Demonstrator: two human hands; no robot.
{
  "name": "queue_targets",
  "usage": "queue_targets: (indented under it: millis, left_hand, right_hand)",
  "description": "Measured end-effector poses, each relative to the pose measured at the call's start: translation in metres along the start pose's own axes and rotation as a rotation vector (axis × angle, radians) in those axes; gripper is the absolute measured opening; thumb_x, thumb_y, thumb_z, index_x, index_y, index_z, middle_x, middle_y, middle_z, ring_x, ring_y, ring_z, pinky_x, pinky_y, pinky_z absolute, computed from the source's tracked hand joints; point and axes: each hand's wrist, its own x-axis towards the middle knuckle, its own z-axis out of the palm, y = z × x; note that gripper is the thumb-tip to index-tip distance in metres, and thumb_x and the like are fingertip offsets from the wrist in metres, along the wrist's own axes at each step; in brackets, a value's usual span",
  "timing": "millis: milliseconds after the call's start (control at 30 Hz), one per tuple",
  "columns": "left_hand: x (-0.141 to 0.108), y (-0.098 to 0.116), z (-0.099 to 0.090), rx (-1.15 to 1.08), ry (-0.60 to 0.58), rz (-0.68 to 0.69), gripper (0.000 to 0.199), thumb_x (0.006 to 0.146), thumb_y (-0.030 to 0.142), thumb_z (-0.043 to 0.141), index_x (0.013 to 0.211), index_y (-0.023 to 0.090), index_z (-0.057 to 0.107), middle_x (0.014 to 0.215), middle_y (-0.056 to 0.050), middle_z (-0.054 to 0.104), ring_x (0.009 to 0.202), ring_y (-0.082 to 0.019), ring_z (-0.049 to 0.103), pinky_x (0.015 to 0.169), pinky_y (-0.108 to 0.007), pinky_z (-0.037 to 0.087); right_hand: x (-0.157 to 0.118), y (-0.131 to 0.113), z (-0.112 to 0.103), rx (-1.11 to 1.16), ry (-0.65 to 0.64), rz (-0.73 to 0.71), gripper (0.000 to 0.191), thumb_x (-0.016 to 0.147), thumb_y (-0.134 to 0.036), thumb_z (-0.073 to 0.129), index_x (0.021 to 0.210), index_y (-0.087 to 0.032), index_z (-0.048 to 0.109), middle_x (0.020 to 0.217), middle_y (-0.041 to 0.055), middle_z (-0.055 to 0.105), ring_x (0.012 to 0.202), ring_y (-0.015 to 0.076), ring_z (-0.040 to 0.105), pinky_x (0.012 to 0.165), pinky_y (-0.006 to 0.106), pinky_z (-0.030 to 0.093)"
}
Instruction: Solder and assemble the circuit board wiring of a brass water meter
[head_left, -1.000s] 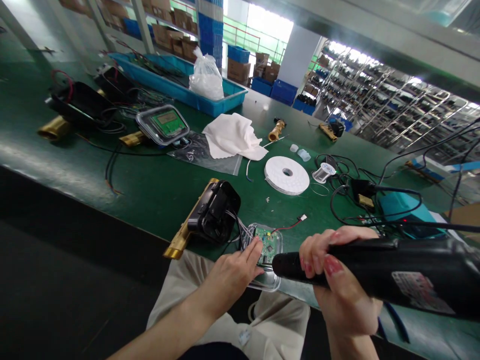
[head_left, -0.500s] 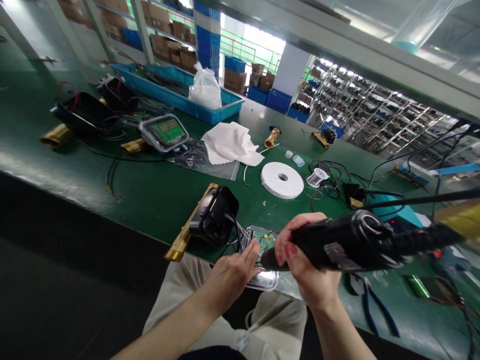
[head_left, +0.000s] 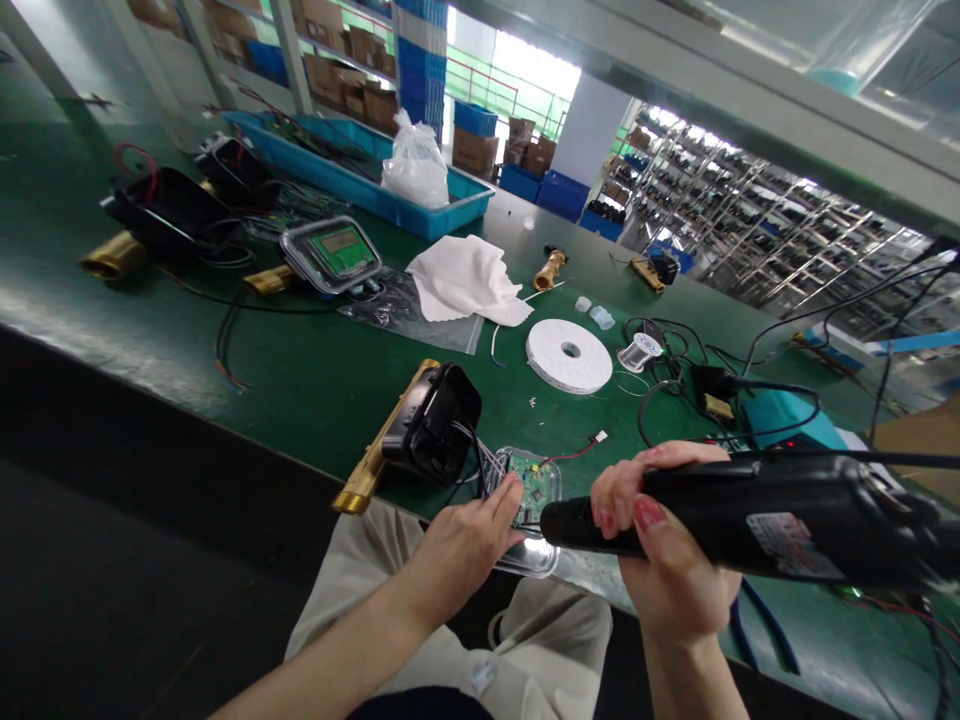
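My right hand [head_left: 667,540] is wrapped round a black cylindrical power tool [head_left: 750,510], its narrow tip pointing left over the edge of a green circuit board [head_left: 534,488]. The board lies in a clear plastic case [head_left: 536,560] at the table's front edge. My left hand [head_left: 476,535] presses its closed-up fingers on the left side of the board and case; what they may pinch is hidden. Wires run from the board to a black housing [head_left: 433,425] on a brass pipe [head_left: 367,485], just left. A red-black lead with a white plug [head_left: 598,437] sticks out behind the board.
Behind are a white tape roll [head_left: 551,362], solder spool [head_left: 640,352], white cloth [head_left: 465,285] and blue tray [head_left: 431,222]. Brass-piped housings [head_left: 169,215] stand far left. Blue-handled pliers [head_left: 772,625] lie right, below the tool; cables and a teal device [head_left: 787,415] are behind it.
My right hand and the power tool have moved right and tilted flatter, uncovering more of the board and the plugged lead. My left hand has stayed in place.
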Motion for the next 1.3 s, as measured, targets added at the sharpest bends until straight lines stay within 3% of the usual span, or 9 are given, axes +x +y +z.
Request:
queue_targets:
  millis: [733, 967, 1133, 1300]
  left_hand:
    - [-0.001, -0.001, 0.001, -0.021, -0.019, 0.005, 0.054, 0.087, 0.03, 0.058, 0.133, 0.011, 0.036, 0.136, -0.015, 0.05, 0.097, -0.021, 0.066, 0.077, -0.032, 0.058]
    - [-0.001, -0.003, 0.006, 0.025, 0.02, 0.012, 0.053, 0.087, 0.03, 0.058, 0.132, 0.01, 0.038, 0.134, -0.016, 0.052, 0.089, -0.021, 0.068, 0.068, -0.03, 0.058]
    - [-0.005, -0.004, 0.005, 0.046, 0.124, 0.042, 0.04, 0.089, 0.03, 0.055, 0.125, 0.016, 0.046, 0.136, -0.013, 0.05, 0.075, -0.018, 0.069, 0.055, -0.028, 0.056]
    - [-0.009, -0.009, -0.003, -0.145, 0.274, 0.145, 0.016, 0.091, 0.021, 0.051, 0.104, 0.017, 0.057, 0.107, -0.008, 0.062, 0.09, -0.019, 0.062, 0.074, -0.032, 0.055]
  right_hand:
    - [-0.002, 0.0, 0.001, -0.074, -0.019, 0.007, 0.018, 0.081, -0.012, 0.056, 0.094, -0.021, 0.048, 0.061, -0.0069, 0.053, 0.047, 0.0082, 0.049, 0.047, 0.025, 0.041]
    - [-0.003, -0.016, -0.009, 0.029, 0.138, -0.03, 0.018, 0.075, -0.013, 0.052, 0.09, -0.021, 0.049, 0.056, -0.0068, 0.048, 0.044, 0.007, 0.043, 0.044, 0.022, 0.037]
    - [-0.005, -0.022, -0.022, 0.019, 0.19, -0.035, 0.019, 0.073, -0.013, 0.05, 0.091, -0.02, 0.05, 0.055, -0.0058, 0.047, 0.044, 0.007, 0.041, 0.044, 0.023, 0.036]
    - [-0.01, -0.023, -0.037, 0.038, 0.247, -0.052, 0.02, 0.075, -0.019, 0.053, 0.094, -0.02, 0.051, 0.055, -0.0061, 0.045, 0.045, 0.0067, 0.039, 0.045, 0.024, 0.034]
